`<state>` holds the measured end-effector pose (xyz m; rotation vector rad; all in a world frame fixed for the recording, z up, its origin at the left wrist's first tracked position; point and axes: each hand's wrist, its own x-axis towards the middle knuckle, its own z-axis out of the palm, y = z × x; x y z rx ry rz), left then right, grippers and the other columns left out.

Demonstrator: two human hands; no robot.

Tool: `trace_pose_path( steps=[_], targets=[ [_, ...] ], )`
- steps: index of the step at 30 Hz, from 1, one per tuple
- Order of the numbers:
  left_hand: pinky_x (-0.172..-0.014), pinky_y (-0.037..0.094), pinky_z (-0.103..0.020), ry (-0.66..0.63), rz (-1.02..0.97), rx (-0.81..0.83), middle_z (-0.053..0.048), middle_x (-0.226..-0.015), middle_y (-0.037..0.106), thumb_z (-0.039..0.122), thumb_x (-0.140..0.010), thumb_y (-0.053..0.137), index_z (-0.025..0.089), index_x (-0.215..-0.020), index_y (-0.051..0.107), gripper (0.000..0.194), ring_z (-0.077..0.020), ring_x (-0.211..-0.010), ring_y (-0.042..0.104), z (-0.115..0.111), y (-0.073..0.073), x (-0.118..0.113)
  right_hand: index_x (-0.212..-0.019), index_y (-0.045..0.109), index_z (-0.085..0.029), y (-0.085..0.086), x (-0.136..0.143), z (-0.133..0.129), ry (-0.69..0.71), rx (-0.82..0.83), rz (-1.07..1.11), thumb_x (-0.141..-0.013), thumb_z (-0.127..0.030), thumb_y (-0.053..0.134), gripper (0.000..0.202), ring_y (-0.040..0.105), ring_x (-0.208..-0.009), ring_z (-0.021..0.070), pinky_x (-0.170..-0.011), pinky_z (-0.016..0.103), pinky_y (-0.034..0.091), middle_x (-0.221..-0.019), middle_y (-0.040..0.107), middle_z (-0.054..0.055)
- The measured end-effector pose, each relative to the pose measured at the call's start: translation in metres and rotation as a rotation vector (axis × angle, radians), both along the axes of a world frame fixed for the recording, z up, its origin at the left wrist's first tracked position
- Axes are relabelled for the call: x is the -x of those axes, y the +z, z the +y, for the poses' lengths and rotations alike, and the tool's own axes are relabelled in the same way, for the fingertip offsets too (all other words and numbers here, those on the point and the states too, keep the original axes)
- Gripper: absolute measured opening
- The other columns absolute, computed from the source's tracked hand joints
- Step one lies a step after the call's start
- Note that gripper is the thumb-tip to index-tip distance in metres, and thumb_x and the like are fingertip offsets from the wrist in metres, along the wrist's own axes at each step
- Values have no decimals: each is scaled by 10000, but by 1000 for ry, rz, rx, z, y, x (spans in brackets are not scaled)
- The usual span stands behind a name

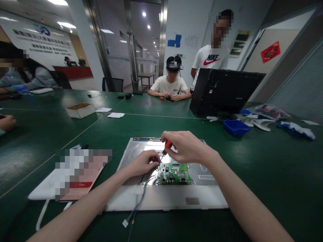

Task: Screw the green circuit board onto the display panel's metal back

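My right hand is closed around a red and black screwdriver, its shaft slanting down toward the upper left corner of a green circuit board. Beside the screwdriver tip, my left hand has its fingers curled together at the board's edge; what they pinch, if anything, is hidden. The board lies on the metal back of a flat panel. Grey cables run from near the board over the panel's front edge and end in a white connector.
Left of the panel lie a white device and a pink booklet. Farther off are an open box, a blue tray, a black monitor and gloves. One person sits opposite, another stands, others are at left.
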<state>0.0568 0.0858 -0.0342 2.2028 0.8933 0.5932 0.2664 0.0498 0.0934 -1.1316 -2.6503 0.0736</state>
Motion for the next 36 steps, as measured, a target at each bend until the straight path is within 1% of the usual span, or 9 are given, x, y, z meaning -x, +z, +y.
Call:
trace_pose_path(
  steps=[4,8,11,14,16,21,28,33,36],
  targets=[
    [-704,444,-276,-5,-1,4,-27,-863,657,151,-821,598,165,-884,660,90,-174,-793,578,-1,1,1,-1018,545,-193,0,2,1,-42,-4,-13,-869,-214,547,150,596,-721,145,-582,266,285,-887,698,29],
    [-700,439,-273,-1,1,1,-28,-860,653,144,-821,599,162,-878,659,85,-174,-790,575,0,0,1,-1013,546,-207,-1,3,3,-92,-33,-42,-916,-310,566,142,601,-695,157,-573,268,272,-835,703,20],
    [-700,437,-269,1,-7,4,-26,-861,653,147,-831,596,161,-890,662,90,-169,-785,575,0,-1,1,-1022,546,-211,-1,2,3,-66,-23,-42,-916,-352,586,181,605,-713,157,-581,267,282,-869,707,20],
    [-694,436,-267,-3,-10,5,-22,-845,644,136,-821,596,158,-884,657,90,-165,-773,567,0,-1,1,-1042,541,-199,-1,1,1,-4,-14,-15,-887,-296,590,189,596,-755,155,-590,265,296,-962,693,34],
    [-692,436,-267,-6,-7,4,-19,-831,637,130,-810,599,157,-864,650,78,-164,-766,561,0,0,1,-1049,539,-189,0,1,0,17,-10,-5,-861,-242,578,199,586,-757,151,-594,265,300,-968,682,41],
    [-706,440,-272,-22,-1,8,-20,-844,636,132,-816,583,163,-869,642,85,-167,-784,561,-1,3,1,-1027,543,-185,0,3,-1,-25,4,-13,-855,-186,551,172,592,-736,144,-591,263,293,-921,691,38],
    [-690,432,-274,-1,9,13,-24,-868,643,150,-830,579,168,-890,646,92,-169,-789,565,0,0,2,-1034,545,-214,-1,3,3,-83,-40,-53,-918,-340,596,178,617,-714,159,-575,264,278,-878,713,20],
    [-700,436,-272,-10,-8,9,-25,-867,644,136,-816,577,170,-881,644,99,-168,-790,567,0,-1,1,-1055,547,-193,0,0,0,-7,3,-11,-869,-239,574,193,608,-762,150,-600,264,316,-955,690,39],
    [-705,439,-272,-15,-12,10,-24,-864,643,121,-801,574,167,-877,644,113,-167,-787,565,0,-1,1,-1027,544,-181,1,1,-1,-8,4,-8,-842,-190,546,185,587,-736,139,-594,264,313,-947,683,41]
  ],
)
